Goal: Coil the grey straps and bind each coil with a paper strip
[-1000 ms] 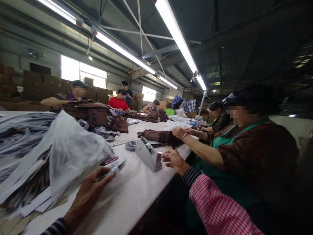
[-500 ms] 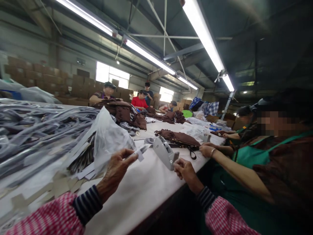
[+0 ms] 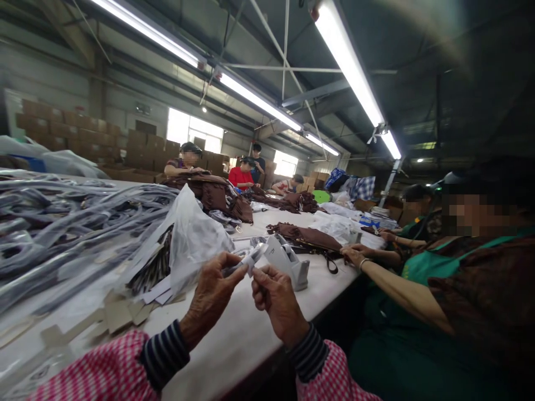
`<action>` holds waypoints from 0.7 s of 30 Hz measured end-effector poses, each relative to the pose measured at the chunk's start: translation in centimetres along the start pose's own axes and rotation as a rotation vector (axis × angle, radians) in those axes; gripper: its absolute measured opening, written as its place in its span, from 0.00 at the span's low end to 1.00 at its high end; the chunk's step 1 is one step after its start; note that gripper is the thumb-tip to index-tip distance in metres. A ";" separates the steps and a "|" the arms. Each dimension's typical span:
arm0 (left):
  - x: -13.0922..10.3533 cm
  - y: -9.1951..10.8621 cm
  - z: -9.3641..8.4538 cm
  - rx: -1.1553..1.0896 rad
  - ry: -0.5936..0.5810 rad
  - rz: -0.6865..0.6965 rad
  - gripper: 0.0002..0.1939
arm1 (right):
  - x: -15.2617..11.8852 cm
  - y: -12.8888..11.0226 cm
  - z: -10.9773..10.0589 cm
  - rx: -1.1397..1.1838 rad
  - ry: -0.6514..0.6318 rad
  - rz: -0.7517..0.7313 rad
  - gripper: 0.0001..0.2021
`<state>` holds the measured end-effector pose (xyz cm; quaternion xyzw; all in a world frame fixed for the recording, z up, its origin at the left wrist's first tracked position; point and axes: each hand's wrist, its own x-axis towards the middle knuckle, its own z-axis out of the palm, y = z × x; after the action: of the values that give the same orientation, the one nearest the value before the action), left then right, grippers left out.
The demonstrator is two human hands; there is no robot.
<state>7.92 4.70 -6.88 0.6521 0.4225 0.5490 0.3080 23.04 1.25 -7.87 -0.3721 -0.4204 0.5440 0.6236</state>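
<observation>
My left hand [image 3: 215,289] pinches a plastic-wrapped strap [image 3: 252,257] with a small white tag on it, above the white table [image 3: 217,345]. Close beside it, my right hand [image 3: 276,298] has its fingers pressed together at the tag's edge; whatever lies between them is too small to make out. Just behind the hands stands a grey tape dispenser [image 3: 282,260]. A clear plastic bag [image 3: 196,231] partly covers a bundle of dark strips [image 3: 156,267] to the left.
Plastic-wrapped straps [image 3: 83,217] are heaped on the left, with beige card pieces [image 3: 117,314] in front. A brown bag [image 3: 309,236] lies beyond the dispenser, touched by the hand [image 3: 355,256] of a person in a green apron [image 3: 434,262]. Other people sit farther back.
My right hand has moved left from the tape dispenser to the strap and tag at my left hand. The view has shifted slightly.
</observation>
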 end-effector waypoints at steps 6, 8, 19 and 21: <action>-0.1 -0.1 0.2 -0.037 -0.010 0.013 0.16 | 0.4 0.5 0.0 0.051 0.004 0.076 0.25; -0.1 -0.1 0.1 -0.051 -0.018 0.012 0.16 | 0.4 0.6 -0.1 0.053 0.012 0.065 0.25; -0.3 -0.2 0.3 0.002 -0.065 0.044 0.15 | -0.3 1.1 -0.7 -0.015 0.041 -0.019 0.24; -0.2 -0.2 0.2 -0.020 -0.077 0.015 0.16 | -0.3 1.4 -0.7 -0.023 0.040 -0.044 0.23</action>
<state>8.08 4.60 -7.23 0.6728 0.4001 0.5298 0.3264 23.14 1.09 -9.40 -0.3807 -0.4222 0.5178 0.6393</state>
